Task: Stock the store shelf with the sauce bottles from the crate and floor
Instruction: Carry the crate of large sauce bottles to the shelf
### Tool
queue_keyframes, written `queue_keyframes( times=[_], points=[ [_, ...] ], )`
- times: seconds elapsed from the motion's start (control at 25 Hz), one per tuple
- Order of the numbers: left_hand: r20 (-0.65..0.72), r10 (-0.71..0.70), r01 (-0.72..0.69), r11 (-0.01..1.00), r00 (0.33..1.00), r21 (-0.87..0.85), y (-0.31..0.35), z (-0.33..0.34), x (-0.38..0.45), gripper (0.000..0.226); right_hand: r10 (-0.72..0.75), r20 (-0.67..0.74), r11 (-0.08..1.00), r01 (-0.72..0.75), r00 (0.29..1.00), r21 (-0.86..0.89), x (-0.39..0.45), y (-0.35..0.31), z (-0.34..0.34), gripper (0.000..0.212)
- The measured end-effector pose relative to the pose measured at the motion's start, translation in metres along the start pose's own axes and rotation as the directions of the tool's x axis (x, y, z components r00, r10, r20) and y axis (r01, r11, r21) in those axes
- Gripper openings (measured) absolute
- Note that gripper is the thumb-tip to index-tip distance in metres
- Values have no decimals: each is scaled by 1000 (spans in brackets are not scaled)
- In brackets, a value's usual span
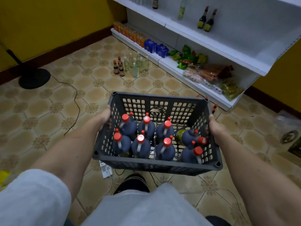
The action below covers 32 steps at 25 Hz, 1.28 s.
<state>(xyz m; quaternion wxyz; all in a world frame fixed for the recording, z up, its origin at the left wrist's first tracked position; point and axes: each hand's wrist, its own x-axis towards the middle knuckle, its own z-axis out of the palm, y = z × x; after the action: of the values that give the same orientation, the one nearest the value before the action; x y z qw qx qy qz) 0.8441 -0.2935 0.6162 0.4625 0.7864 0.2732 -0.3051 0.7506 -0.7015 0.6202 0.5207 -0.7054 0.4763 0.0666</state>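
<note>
Both hands carry the crate [156, 165] at waist height, one on each short side, prob so the load stays level. Left hand [104, 119] grips the left wall, fingers hooked through/inside the rim, thumb on top; right hand [215, 126] wraps the right wall, fingers curled out of sight on the outer face. Between the hands: dark sauce bottles w/ red caps [167, 141], six upright in two rows toward the left hand, two more tipped over by the right hand, likely rolled there w/ spare room.

Below the crate a foot [133, 183] and a white power strip [105, 170] w/ cables on the tiled floor, trip risk imo.

Beyond the left hand, well apart: cluster of small bottles on the floor [130, 66], dark and clear ones, standing just beside the shelf's bottom tier, staged for stocking I'd guess. Beyond the right hand: white shelf [236, 51], snack packs [189, 57] low down, two dark bottles [206, 20] on the mid tier, much bare space there. Stocking barely begun
</note>
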Motion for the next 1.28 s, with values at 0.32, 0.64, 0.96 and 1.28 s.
queue_keyframes(
  times=[0.32, 0.64, 0.96, 1.28],
  points=[
    [97, 12, -18, 997, 995, 71, 142, -11, 153, 71, 72, -109, 997, -67, 991, 49, 116, -96, 71, 61],
    [96, 43, -53, 993, 994, 104, 307, -16, 258, 69, 162, -130, 982, -148, 978, 118, 236, -196, 108, 79],
    [50, -17, 12, 995, 999, 103, 431, 37, 376, 75, 159, -115, 978, -141, 980, 154, 366, -305, 126, 72],
    [57, 18, -22, 997, 998, 69, 568, 85, 464, 67, 263, -205, 943, -206, 943, 261, 462, -382, 141, 61]
  ],
)
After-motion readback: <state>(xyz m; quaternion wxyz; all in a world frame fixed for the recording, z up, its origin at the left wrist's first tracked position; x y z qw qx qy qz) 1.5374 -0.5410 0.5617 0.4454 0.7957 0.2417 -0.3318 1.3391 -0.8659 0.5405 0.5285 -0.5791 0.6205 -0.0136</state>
